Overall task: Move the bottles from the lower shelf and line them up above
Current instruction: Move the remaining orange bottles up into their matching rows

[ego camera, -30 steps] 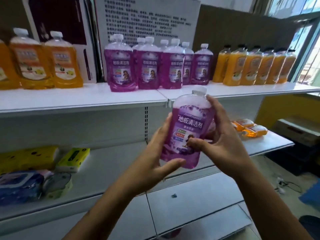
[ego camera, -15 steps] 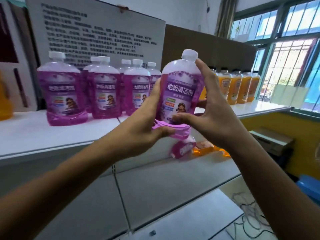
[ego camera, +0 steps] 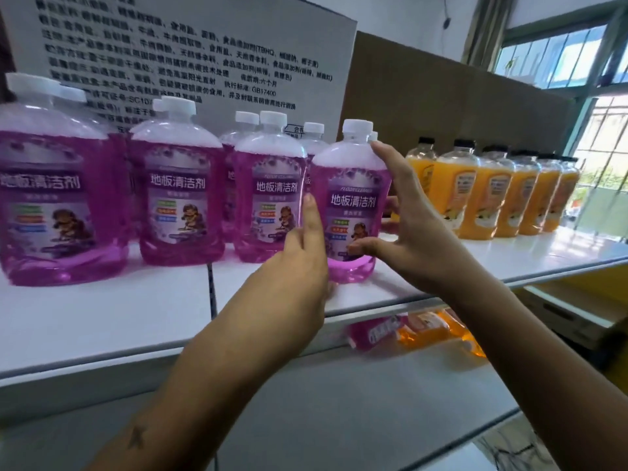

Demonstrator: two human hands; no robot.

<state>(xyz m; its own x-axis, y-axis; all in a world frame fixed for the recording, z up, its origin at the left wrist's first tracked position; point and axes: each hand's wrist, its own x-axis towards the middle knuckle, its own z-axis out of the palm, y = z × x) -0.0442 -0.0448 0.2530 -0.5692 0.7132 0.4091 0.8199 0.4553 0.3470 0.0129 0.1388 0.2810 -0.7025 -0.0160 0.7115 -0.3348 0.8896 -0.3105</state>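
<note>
Lowered from mid-air, the purple white-capped plastic bottle (ego camera: pixel 351 205) stood on the white upper shelf (ego camera: pixel 102 317), right of other purple bottles (ego camera: pixel 183 198), orange bottles (ego camera: pixel 489 195) beyond. Left hand (ego camera: pixel 299 266) touched it with straight fingers; right hand (ego camera: pixel 407 229) cupped it, thumb and fingers curved round.

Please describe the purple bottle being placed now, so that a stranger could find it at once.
On the white upper shelf stands a row of purple floor cleaner bottles. The placed bottle is at its right end, beside the orange bottles. It alone sits between both hands.

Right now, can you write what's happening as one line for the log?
step: placing purple bottle on top shelf | left hand: touching it | right hand: gripping it | lower shelf: bottles left
</note>
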